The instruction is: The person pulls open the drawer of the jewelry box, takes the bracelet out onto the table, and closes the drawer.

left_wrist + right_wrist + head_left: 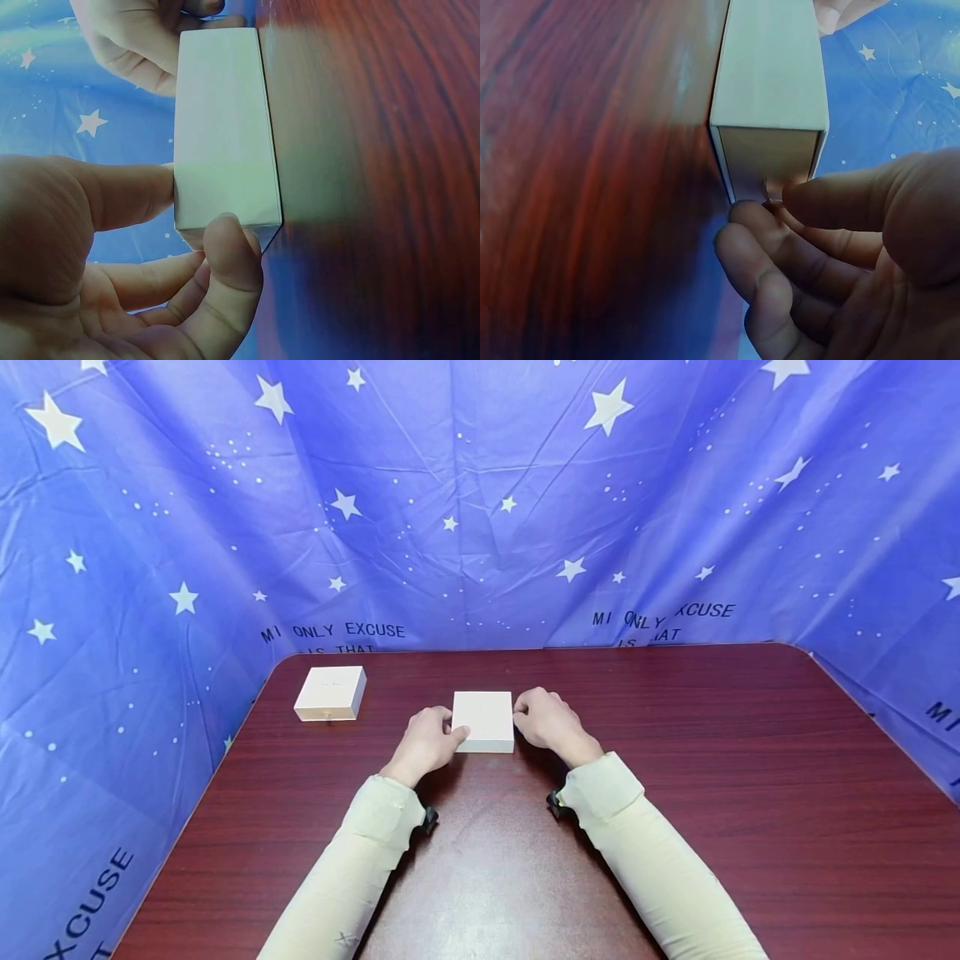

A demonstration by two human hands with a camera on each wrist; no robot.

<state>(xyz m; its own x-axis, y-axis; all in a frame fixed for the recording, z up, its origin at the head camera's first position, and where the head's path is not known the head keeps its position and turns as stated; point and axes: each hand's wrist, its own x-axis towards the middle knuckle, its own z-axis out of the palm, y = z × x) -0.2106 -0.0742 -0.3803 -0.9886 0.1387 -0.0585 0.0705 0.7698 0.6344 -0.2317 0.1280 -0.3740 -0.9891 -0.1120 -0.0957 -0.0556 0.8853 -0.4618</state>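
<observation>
A white drawer-style box lies flat on the table in the head view. My left hand holds its left end, the thumb on the top face and curled fingers against the end. At the opposite end is my right hand. The right wrist view shows a tan drawer front set inside the white sleeve, with a small pull tab on it. Thumb and forefinger of the right hand pinch that tab, partly hiding it. The drawer front sits about level with the sleeve's edge.
Another white box with a small tab on its front stands at the table's back left. The dark red wooden table runs back to a blue curtain printed with stars and lettering.
</observation>
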